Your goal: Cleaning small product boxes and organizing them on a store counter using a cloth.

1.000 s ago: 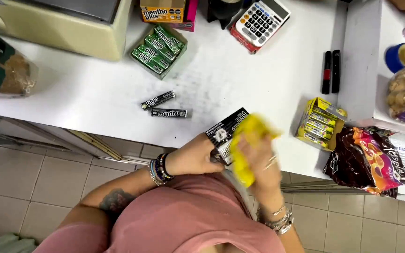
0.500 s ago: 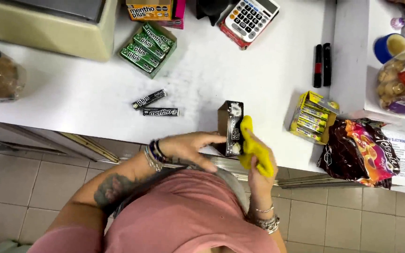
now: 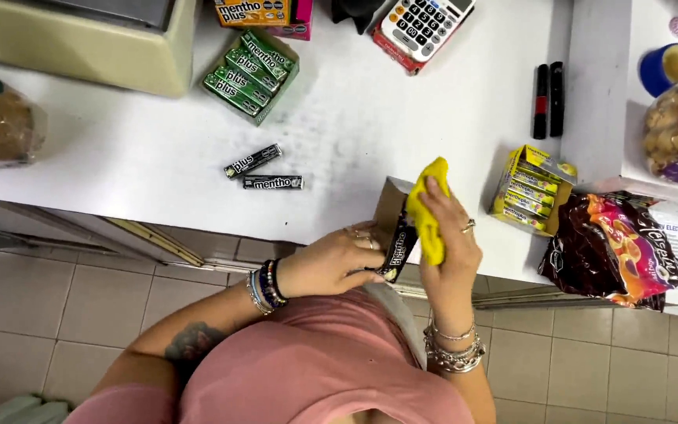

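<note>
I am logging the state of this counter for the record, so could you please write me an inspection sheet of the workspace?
Surface: white counter, faintly smudged in the middle.
Job's things: small black carton at the counter's near edge; yellow cloth pressed against it.
Clutter: two loose black candy rolls, green candy box, yellow candy box, calculator, two dark tubes, snack bag, blue cup.
Hands: left hand grips the carton; right hand holds the cloth.
Cables: nothing seen.
Surroundings: beige tiled floor; beige machine at the far left.
</note>
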